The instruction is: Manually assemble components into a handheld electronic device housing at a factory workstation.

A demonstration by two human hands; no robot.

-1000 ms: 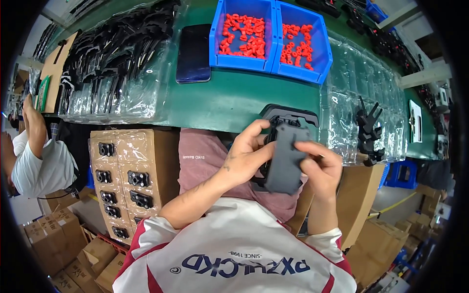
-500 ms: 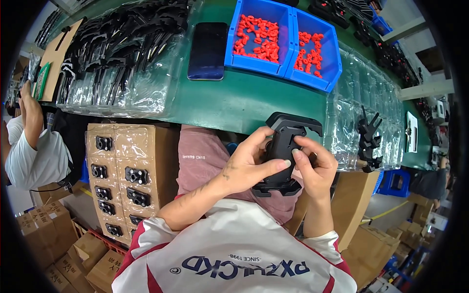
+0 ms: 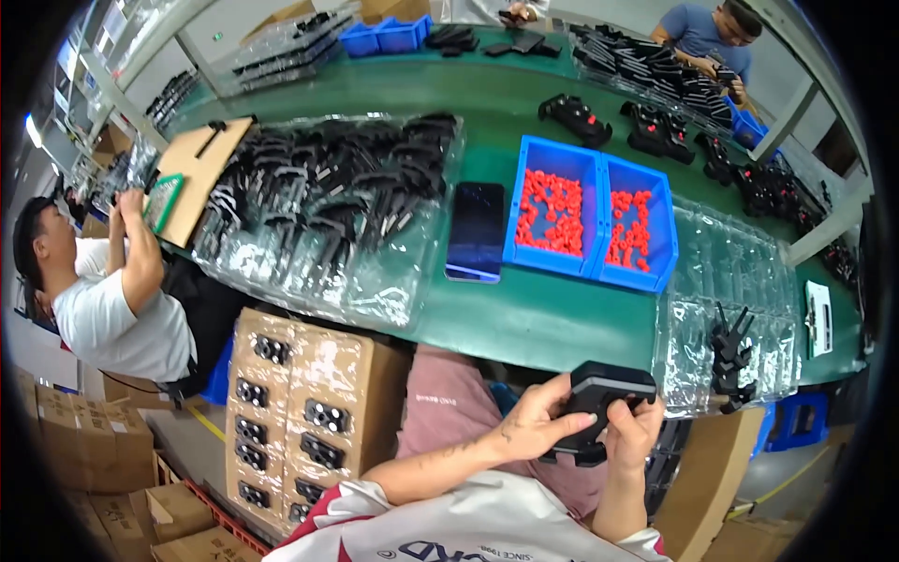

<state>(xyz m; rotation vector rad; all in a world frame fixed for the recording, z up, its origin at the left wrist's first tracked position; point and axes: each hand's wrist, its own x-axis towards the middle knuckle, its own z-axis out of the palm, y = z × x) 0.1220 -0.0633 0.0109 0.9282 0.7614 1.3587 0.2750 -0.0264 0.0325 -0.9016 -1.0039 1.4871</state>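
Note:
Over my lap, just off the near edge of the table, both hands grip a black plastic holder with wide clamp-like ends, like a phone holder (image 3: 611,382). My left hand (image 3: 541,418) is wrapped round its left side, the thumb lying across the body. On the other side my right hand (image 3: 633,433) has its fingers bent against the holder near its upper end. The holder's underside and some fingertips are hidden. Beyond it, two joined blue bins (image 3: 599,267) contain small red parts (image 3: 551,214). A dark smartphone (image 3: 475,232) lies left of the bins.
Left on the green table (image 3: 543,323), a clear tray (image 3: 375,304) carries many black parts. Another clear tray (image 3: 684,323) at right bears a few black pieces. A carton (image 3: 365,384) with black clamps stands left of my legs. Co-workers (image 3: 131,300) sit at left and far right.
The view has tilted up, so the table and bins appear lower and the far side shows. The holder has tipped, its upper end now facing me more. Both hands keep hold.

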